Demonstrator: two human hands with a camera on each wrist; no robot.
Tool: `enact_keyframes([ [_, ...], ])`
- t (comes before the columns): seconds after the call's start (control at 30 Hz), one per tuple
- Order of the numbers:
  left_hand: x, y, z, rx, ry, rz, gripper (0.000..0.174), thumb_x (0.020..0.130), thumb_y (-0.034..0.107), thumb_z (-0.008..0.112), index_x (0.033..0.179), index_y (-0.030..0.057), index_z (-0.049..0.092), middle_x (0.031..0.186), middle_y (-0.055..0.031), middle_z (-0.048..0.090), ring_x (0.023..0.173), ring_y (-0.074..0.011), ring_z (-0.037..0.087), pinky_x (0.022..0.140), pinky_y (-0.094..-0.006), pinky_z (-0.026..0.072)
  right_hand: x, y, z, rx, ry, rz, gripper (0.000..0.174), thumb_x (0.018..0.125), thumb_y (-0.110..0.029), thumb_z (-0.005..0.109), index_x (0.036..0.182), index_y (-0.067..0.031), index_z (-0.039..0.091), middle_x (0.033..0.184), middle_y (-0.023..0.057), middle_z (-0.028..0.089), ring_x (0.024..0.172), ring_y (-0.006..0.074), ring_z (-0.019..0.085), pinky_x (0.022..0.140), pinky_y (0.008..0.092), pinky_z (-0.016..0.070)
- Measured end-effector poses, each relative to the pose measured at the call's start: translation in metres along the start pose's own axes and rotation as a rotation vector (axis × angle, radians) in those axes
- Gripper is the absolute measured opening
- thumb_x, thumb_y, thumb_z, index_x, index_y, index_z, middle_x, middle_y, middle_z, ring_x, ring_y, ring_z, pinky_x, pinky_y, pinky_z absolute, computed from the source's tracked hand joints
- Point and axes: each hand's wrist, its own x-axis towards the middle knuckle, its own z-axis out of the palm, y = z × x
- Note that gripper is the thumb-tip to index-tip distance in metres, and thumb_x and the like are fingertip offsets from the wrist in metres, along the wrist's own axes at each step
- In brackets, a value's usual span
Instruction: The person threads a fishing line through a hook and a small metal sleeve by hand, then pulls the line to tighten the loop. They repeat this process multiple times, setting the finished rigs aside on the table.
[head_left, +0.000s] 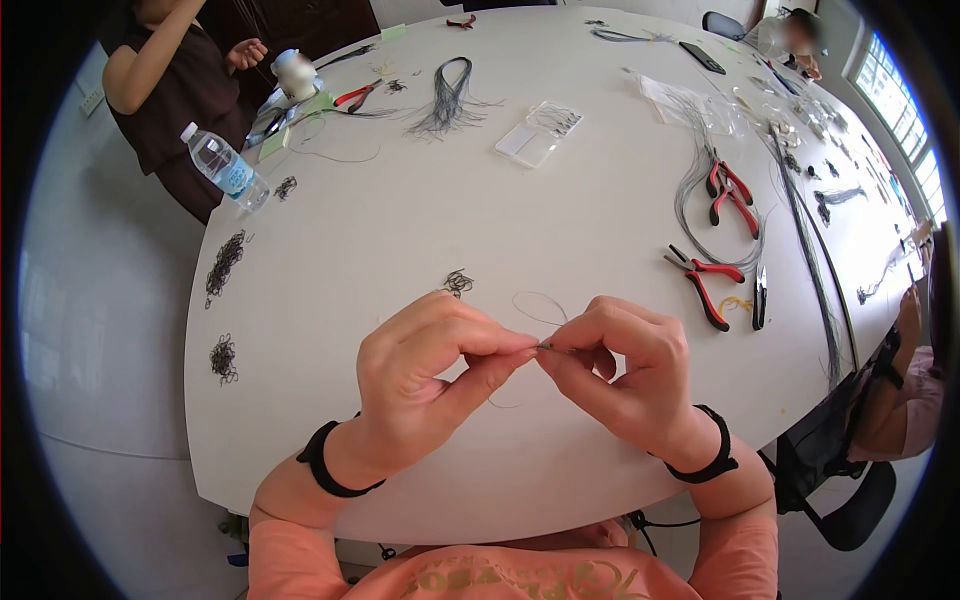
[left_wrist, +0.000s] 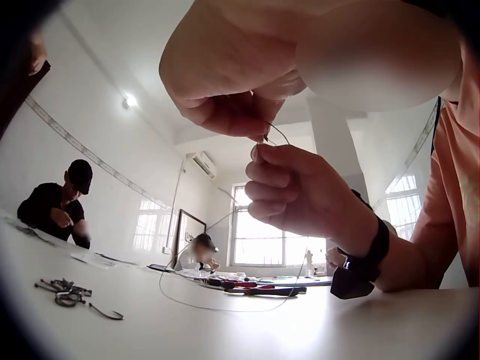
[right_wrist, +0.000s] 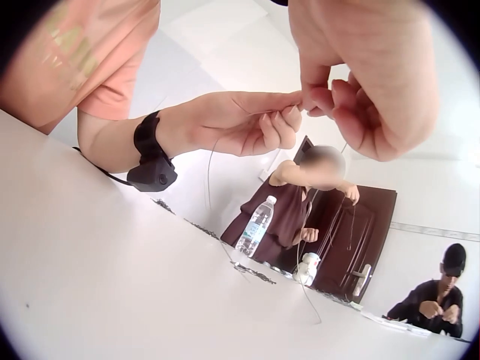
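Centrally in the head view, the left hand (head_left: 425, 370) and right hand (head_left: 632, 375) meet above the tabletop (head_left: 370, 220), each grip pinching the strand (head_left: 541, 293). Left wrist view: the strand loops below; hooks (left_wrist: 69, 294) lie on the tabletop. Right wrist view: the strand hangs beneath the left hand.

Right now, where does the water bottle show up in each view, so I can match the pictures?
Head: upper left, the water bottle at the table's left edge.
Left wrist: not in it.
Right wrist: just below and right of centre, the bottle in front of a person in dark clothes.
Shared landmark: the left hand and right hand, meeting at the fingertips.
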Motion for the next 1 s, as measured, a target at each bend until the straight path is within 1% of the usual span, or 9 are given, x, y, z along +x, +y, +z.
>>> enact_keyframes([
  [0.13, 0.0, 0.001, 0.002, 0.084, 0.048, 0.043, 0.018, 0.079, -0.009, 0.077, 0.091, 0.0031, 0.071, 0.079, -0.005, 0.066, 0.069, -0.0147, 0.061, 0.058, -0.0261, 0.0457, -0.001, -0.002, 0.002, -0.065, 0.008, -0.033, 0.01, 0.077, 0.002, 0.075, 0.081, -0.005, 0.069, 0.066, 0.0005, 0.06, 0.052, 0.0087, 0.051, 0.044, 0.0244, 0.0354],
  [0.2, 0.0, 0.001, 0.002, 0.133, 0.056, 0.072, 0.02, 0.077, -0.009, 0.077, 0.092, 0.0034, 0.071, 0.078, -0.0048, 0.066, 0.068, -0.0152, 0.06, 0.057, -0.0263, 0.0451, -0.001, -0.002, 0.004, -0.146, 0.051, -0.13, 0.012, 0.074, 0.003, 0.076, 0.079, -0.0063, 0.069, 0.065, 0.0008, 0.058, 0.05, 0.012, 0.052, 0.044, 0.0263, 0.0367],
  [0.23, 0.0, 0.001, 0.002, 0.181, 0.062, 0.101, 0.021, 0.076, -0.009, 0.078, 0.092, 0.0037, 0.071, 0.078, -0.0045, 0.065, 0.067, -0.0157, 0.06, 0.056, -0.0265, 0.0445, -0.001, -0.001, 0.005, -0.145, 0.05, -0.131, 0.012, 0.074, 0.003, 0.076, 0.079, -0.0063, 0.069, 0.065, 0.0008, 0.058, 0.05, 0.012, 0.052, 0.044, 0.0263, 0.0367],
  [0.3, 0.0, -0.002, 0.001, 0.218, 0.074, 0.144, 0.022, 0.075, -0.009, 0.079, 0.092, 0.0039, 0.071, 0.078, -0.0041, 0.065, 0.067, -0.0161, 0.06, 0.055, -0.0266, 0.044, -0.001, 0.001, 0.007, -0.265, 0.093, -0.273, 0.017, 0.07, 0.004, 0.076, 0.079, -0.0077, 0.068, 0.064, 0.0009, 0.057, 0.051, 0.0147, 0.052, 0.045, 0.0286, 0.0376],
  [0.33, 0.0, -0.003, 0.002, 0.255, 0.085, 0.186, 0.023, 0.074, -0.008, 0.08, 0.092, 0.0041, 0.072, 0.077, -0.0036, 0.064, 0.066, -0.0165, 0.059, 0.054, -0.0266, 0.0435, -0.001, 0.001, 0.007, -0.264, 0.092, -0.273, 0.017, 0.07, 0.004, 0.076, 0.079, -0.0077, 0.068, 0.064, 0.0009, 0.057, 0.051, 0.0147, 0.052, 0.045, 0.0286, 0.0376],
  [0.4, 0.001, -0.003, 0.001, 0.281, 0.094, 0.208, 0.024, 0.074, -0.008, 0.08, 0.092, 0.0043, 0.072, 0.077, -0.0033, 0.064, 0.066, -0.0166, 0.058, 0.054, -0.0268, 0.0433, 0.0, 0.001, 0.005, -0.372, 0.053, -0.392, 0.021, 0.067, 0.003, 0.075, 0.082, -0.0084, 0.067, 0.064, 0.0004, 0.055, 0.053, 0.0161, 0.052, 0.048, 0.0299, 0.0383],
  [0.5, 0.003, -0.003, 0.001, 0.325, 0.093, 0.245, 0.024, 0.073, -0.007, 0.08, 0.092, 0.0048, 0.072, 0.077, -0.0029, 0.064, 0.065, -0.017, 0.058, 0.053, -0.0272, 0.0432, 0.001, 0.002, 0.003, -0.441, 0.04, -0.489, 0.023, 0.067, 0.002, 0.075, 0.086, -0.0089, 0.066, 0.067, -0.0007, 0.054, 0.055, 0.0155, 0.052, 0.049, 0.0298, 0.0379],
  [0.7, 0.004, -0.002, 0.001, 0.334, 0.019, 0.268, 0.024, 0.071, -0.004, 0.082, 0.09, 0.0055, 0.072, 0.079, -0.0026, 0.066, 0.065, -0.0182, 0.057, 0.052, -0.0278, 0.0439, 0.006, 0.0, -0.008, -0.543, 0.048, -0.55, 0.023, 0.067, 0.0, 0.075, 0.086, -0.0093, 0.066, 0.07, -0.0013, 0.054, 0.056, 0.0151, 0.05, 0.051, 0.0296, 0.037],
  [1.0, 0.004, -0.004, 0.002, 0.264, -0.026, 0.229, 0.023, 0.069, -0.002, 0.085, 0.085, 0.0053, 0.07, 0.078, -0.0031, 0.066, 0.065, -0.0181, 0.058, 0.052, -0.0279, 0.0439, 0.008, 0.003, -0.013, -0.471, 0.016, -0.501, 0.022, 0.071, -0.002, 0.077, 0.088, -0.0092, 0.066, 0.072, -0.001, 0.056, 0.06, 0.0162, 0.053, 0.052, 0.0301, 0.0391],
])
